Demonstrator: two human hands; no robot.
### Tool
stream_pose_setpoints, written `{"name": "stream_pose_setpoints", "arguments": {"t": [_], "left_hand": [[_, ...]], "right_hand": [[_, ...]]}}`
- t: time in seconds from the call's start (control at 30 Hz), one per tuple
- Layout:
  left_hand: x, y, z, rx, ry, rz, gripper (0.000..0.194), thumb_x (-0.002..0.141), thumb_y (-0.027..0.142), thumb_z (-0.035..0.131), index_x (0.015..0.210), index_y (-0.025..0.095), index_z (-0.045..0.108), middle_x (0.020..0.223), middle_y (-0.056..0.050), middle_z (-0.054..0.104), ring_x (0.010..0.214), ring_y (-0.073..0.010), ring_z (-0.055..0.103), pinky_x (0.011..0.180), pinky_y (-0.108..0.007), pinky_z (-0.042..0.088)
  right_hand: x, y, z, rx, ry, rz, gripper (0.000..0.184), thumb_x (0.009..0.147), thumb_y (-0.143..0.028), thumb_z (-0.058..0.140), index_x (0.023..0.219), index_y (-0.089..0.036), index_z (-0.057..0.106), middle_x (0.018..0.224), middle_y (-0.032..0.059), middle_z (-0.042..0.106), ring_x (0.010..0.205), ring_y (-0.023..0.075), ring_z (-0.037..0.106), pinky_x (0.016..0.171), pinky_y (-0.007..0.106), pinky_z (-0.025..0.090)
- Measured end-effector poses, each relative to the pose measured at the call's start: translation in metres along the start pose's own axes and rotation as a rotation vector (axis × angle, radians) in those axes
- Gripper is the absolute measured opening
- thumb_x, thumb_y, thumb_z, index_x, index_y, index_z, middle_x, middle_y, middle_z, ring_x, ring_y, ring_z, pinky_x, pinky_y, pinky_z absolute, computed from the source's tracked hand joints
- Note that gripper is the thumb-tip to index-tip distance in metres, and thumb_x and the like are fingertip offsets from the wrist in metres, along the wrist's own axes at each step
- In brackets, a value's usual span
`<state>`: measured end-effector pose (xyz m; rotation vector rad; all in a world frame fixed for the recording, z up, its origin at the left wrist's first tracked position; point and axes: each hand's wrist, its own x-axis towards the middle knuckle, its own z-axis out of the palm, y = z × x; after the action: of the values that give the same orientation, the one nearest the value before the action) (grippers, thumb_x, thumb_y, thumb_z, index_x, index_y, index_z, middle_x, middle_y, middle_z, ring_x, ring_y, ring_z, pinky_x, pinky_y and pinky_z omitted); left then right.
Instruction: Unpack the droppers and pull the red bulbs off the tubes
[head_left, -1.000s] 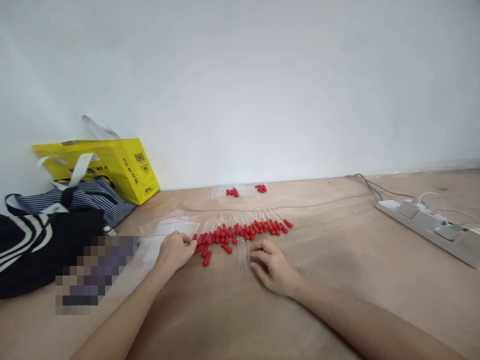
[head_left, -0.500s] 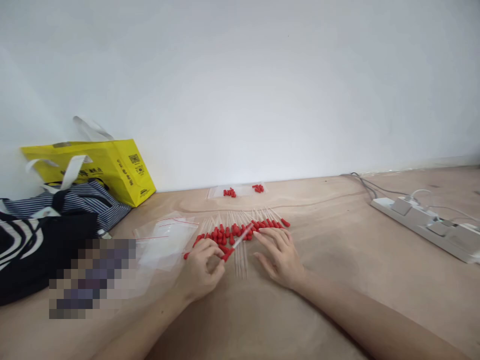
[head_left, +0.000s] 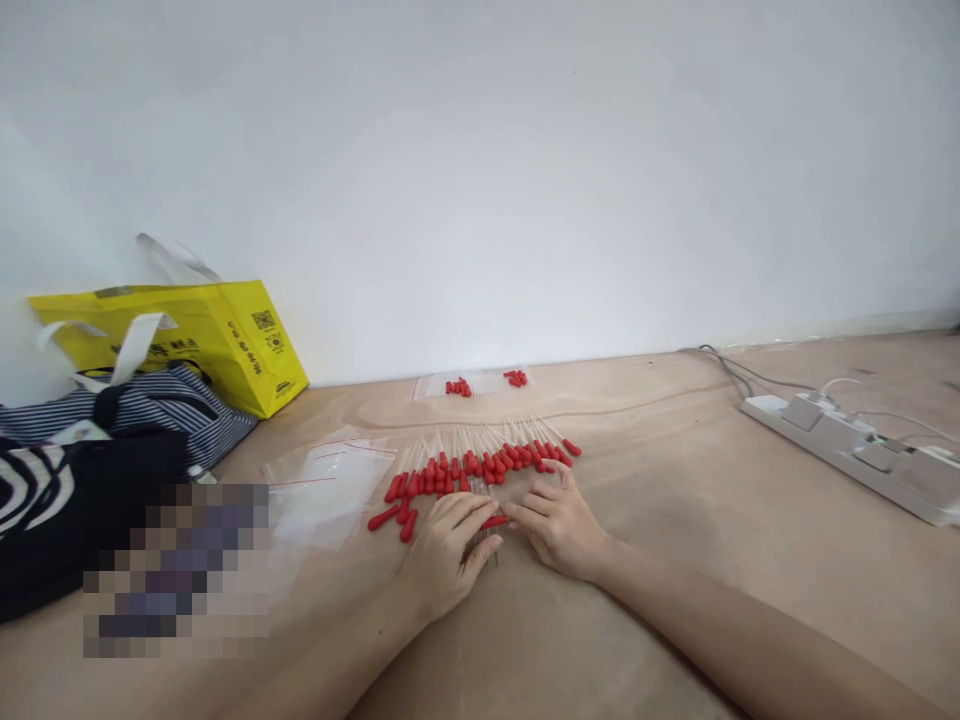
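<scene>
Between my two hands is a red rubber bulb (head_left: 493, 521) of a dropper; its glass tube is hidden. My left hand (head_left: 450, 550) has its fingers closed around the bulb from the left. From the other side, my right hand (head_left: 559, 530) pinches at the bulb's right end, with one finger raised. Loose clear glass tubes (head_left: 495, 556) lie partly covered beneath the hands. Just beyond spreads a row of droppers (head_left: 472, 462), red bulbs toward me and tubes pointing away. Two red-bulbed pieces (head_left: 407, 525) lie apart at the row's near left.
Clear zip bags (head_left: 319, 500) lie to the left. Near the wall, another clear bag (head_left: 425, 387) has red bulbs (head_left: 458, 387) in two clusters. A yellow bag (head_left: 255, 350), striped bag (head_left: 217, 410) and black cloth (head_left: 90, 520) fill the left side. A power strip (head_left: 847, 450) with cables stands right.
My left hand took a dropper from the left side of the pile and carried it rightward to my right hand. My right hand's fingers have closed in on it.
</scene>
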<state>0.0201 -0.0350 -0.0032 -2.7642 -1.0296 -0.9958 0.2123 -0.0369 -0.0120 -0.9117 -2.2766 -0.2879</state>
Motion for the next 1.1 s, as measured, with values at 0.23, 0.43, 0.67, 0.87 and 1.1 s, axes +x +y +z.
{"name": "stream_pose_setpoints", "arguments": {"t": [0.23, 0.43, 0.67, 0.87, 1.1], "left_hand": [[-0.004, -0.007, 0.008, 0.035, 0.042, 0.057, 0.019, 0.083, 0.023, 0.043, 0.085, 0.021, 0.062, 0.088, -0.003, 0.067, 0.089, -0.0183, 0.057, 0.09, -0.044, 0.036], [-0.005, -0.001, 0.003, 0.05, 0.039, 0.066, 0.02, 0.082, 0.018, 0.043, 0.086, 0.022, 0.061, 0.084, -0.001, 0.068, 0.087, -0.0173, 0.058, 0.092, -0.045, 0.031], [-0.01, -0.017, -0.012, 0.102, 0.102, -0.016, 0.021, 0.083, 0.018, 0.041, 0.078, 0.021, 0.061, 0.081, -0.002, 0.064, 0.079, -0.0154, 0.056, 0.077, -0.034, 0.041], [-0.012, -0.026, -0.023, 0.046, 0.233, -0.264, 0.025, 0.083, 0.028, 0.04, 0.094, 0.02, 0.061, 0.081, -0.004, 0.053, 0.076, -0.0144, 0.054, 0.07, -0.027, 0.047], [-0.017, -0.065, -0.063, -0.034, 0.155, -0.671, 0.033, 0.07, 0.035, 0.045, 0.095, 0.016, 0.055, 0.078, -0.003, 0.058, 0.067, -0.0151, 0.057, 0.06, -0.025, 0.048]], "right_hand": [[-0.002, -0.003, 0.001, -0.036, -0.019, -0.027, 0.021, 0.085, -0.021, 0.04, 0.081, -0.021, 0.061, 0.055, -0.0007, 0.055, 0.063, 0.0131, 0.044, 0.088, 0.043, 0.023], [-0.003, -0.004, -0.001, -0.014, -0.023, -0.034, 0.021, 0.085, -0.021, 0.04, 0.078, -0.02, 0.06, 0.054, -0.0011, 0.055, 0.061, 0.0126, 0.043, 0.085, 0.041, 0.024], [-0.007, 0.007, -0.003, 0.006, -0.005, 0.11, 0.022, 0.084, -0.021, 0.04, 0.077, -0.019, 0.061, 0.058, 0.0012, 0.056, 0.062, 0.0137, 0.045, 0.077, 0.037, 0.029], [-0.01, 0.007, 0.009, 0.144, -0.103, 0.201, 0.032, 0.083, -0.013, 0.034, 0.111, -0.017, 0.051, 0.08, 0.0065, 0.055, 0.07, 0.0149, 0.051, 0.062, 0.026, 0.04], [-0.011, 0.005, 0.017, 0.287, -0.06, 0.273, 0.033, 0.077, -0.003, 0.034, 0.104, -0.017, 0.047, 0.09, 0.0079, 0.051, 0.077, 0.0156, 0.052, 0.067, 0.028, 0.046]]}}
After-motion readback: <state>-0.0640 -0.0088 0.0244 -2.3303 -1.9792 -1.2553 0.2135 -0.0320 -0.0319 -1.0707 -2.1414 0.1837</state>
